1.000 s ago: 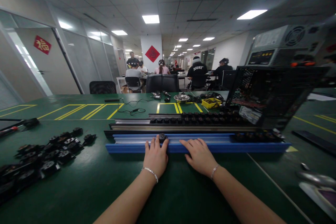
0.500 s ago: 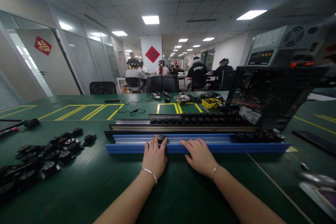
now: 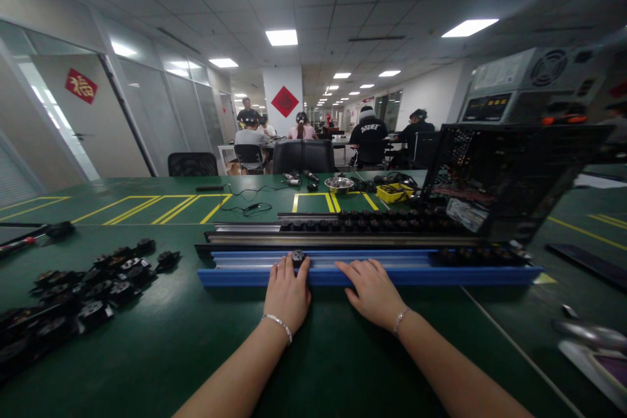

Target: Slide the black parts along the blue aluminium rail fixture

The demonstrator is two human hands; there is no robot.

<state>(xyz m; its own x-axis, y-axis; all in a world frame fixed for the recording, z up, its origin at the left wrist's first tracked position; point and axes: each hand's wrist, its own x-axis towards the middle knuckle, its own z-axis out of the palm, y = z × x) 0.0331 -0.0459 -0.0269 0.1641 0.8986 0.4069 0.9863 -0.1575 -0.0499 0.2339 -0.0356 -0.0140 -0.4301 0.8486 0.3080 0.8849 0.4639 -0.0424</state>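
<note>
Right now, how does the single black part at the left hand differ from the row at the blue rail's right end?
The single black part stands alone; the row groups several parts. The left hand has the single part between thumb and finger; no hand touches the row. Both are dark and sit in the blue rail.

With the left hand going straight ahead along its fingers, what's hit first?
Probably the blue rail, at its far edge just beyond the left hand; the dark rail lies behind. Depth is unclear, so the hand might pass above.
</note>
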